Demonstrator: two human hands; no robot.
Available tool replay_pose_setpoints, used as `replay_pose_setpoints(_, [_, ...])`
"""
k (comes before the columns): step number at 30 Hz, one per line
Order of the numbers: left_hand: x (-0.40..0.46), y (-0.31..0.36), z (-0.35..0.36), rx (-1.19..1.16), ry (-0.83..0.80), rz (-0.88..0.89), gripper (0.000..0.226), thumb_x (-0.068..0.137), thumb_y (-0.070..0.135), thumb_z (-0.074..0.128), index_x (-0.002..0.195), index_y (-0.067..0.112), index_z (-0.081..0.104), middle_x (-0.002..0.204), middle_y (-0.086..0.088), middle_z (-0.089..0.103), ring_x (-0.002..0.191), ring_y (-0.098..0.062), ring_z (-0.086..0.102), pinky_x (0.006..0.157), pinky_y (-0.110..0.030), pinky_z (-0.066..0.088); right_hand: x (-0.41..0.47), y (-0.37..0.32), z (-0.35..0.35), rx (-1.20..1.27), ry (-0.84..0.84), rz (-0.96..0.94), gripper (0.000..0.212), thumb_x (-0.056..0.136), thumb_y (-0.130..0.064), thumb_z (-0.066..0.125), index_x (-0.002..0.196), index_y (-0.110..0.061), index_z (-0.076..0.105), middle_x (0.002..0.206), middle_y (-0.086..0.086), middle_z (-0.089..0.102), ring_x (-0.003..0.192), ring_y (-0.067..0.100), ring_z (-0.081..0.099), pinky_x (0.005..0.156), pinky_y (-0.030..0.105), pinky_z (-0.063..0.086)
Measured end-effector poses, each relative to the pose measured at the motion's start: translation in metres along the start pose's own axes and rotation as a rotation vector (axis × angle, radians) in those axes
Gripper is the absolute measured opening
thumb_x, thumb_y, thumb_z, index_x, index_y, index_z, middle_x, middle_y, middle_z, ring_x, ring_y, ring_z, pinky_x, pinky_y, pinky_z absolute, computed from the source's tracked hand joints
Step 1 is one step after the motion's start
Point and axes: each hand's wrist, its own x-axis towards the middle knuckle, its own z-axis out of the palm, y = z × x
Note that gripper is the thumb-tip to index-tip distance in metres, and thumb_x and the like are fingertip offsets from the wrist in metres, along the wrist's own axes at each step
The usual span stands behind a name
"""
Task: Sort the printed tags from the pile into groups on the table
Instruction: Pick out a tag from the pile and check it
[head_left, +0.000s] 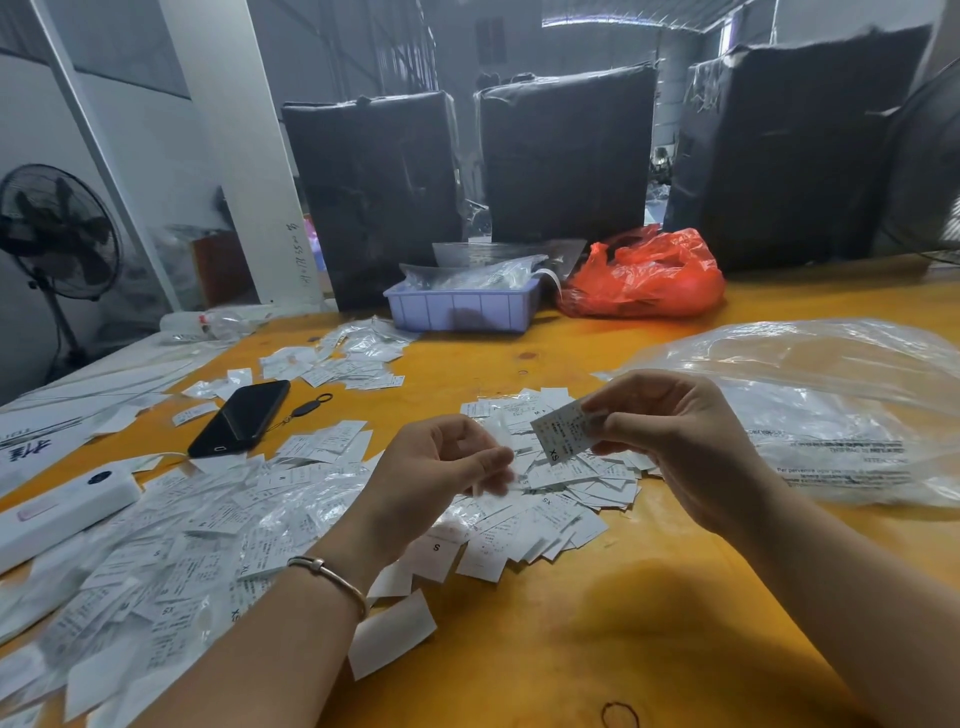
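Yellow desk (597, 623) carries a big loose pile (171, 551) of printed tags left of the phone-side heap. Her right hand (670, 441) pinches an XS tag (563, 434); the left hand (441, 467) pinches a clear sleeve. She should read the size, then drop it squarely onto the matching group (561, 499) directly beneath.

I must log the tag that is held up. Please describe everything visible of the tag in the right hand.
The tag is a small white rectangle, paper-like, with fine dark print and the letters XS near its lower end. The right hand pinches its right edge, holding it tilted above the heap of tags. Nothing else touches it.
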Motion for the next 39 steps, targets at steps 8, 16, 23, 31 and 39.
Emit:
replay_pose_setpoints(8, [-0.003,0.003,0.005,-0.016,-0.081,0.066,0.025,0.072,0.027,0.079,0.078,0.002,0.074,0.065,-0.008,0.068,0.060,-0.016,0.062,0.061,-0.025,0.053,-0.004,-0.002,0.007,-0.416,-0.077,-0.046,0.027,0.069,-0.037,0.078,0.090,-0.019,0.076,0.086,-0.004,0.075,0.082,0.012,0.069,0.074,0.030,0.058])
replay_pose_setpoints(16, [-0.006,0.008,0.003,-0.084,-0.050,0.079,0.021,0.072,0.028,0.073,0.089,0.016,0.078,0.082,-0.008,0.075,0.070,-0.015,0.065,0.063,-0.022,0.053,-0.010,0.004,0.020,-0.528,-0.389,0.103,0.040,0.063,-0.057,0.073,0.082,-0.022,0.078,0.081,-0.013,0.074,0.077,0.003,0.068,0.070,0.024,0.054])
replay_pose_setpoints(23, [-0.006,0.009,0.003,-0.029,-0.120,0.072,0.024,0.075,0.025,0.080,0.084,0.004,0.072,0.085,-0.013,0.072,0.080,-0.018,0.066,0.071,-0.024,0.054,-0.006,0.006,0.016,-0.302,-0.194,0.077,0.008,0.076,-0.018,0.077,0.074,-0.011,0.077,0.076,0.018,0.072,0.070,0.026,0.062,0.066,0.043,0.045])
replay_pose_setpoints(31, [-0.005,0.002,0.010,0.297,-0.256,0.028,0.007,0.079,0.025,0.080,0.079,0.020,0.076,0.079,0.002,0.073,0.074,-0.008,0.066,0.067,-0.023,0.050,-0.008,0.006,0.023,-0.722,-0.239,-0.131,0.003,0.079,-0.019,0.076,0.076,-0.019,0.076,0.067,-0.010,0.069,0.062,-0.003,0.058,0.061,0.015,0.043])
replay_pose_setpoints(39, [-0.003,0.004,0.009,0.163,-0.042,0.133,0.024,0.064,0.039,0.079,0.074,0.017,0.078,0.088,0.007,0.065,0.085,-0.014,0.062,0.075,-0.028,0.057,-0.005,-0.013,0.010,-0.532,0.032,-0.253,0.026,0.079,0.002,0.071,0.094,-0.019,0.074,0.082,-0.008,0.072,0.064,0.003,0.063,0.054,0.019,0.048])
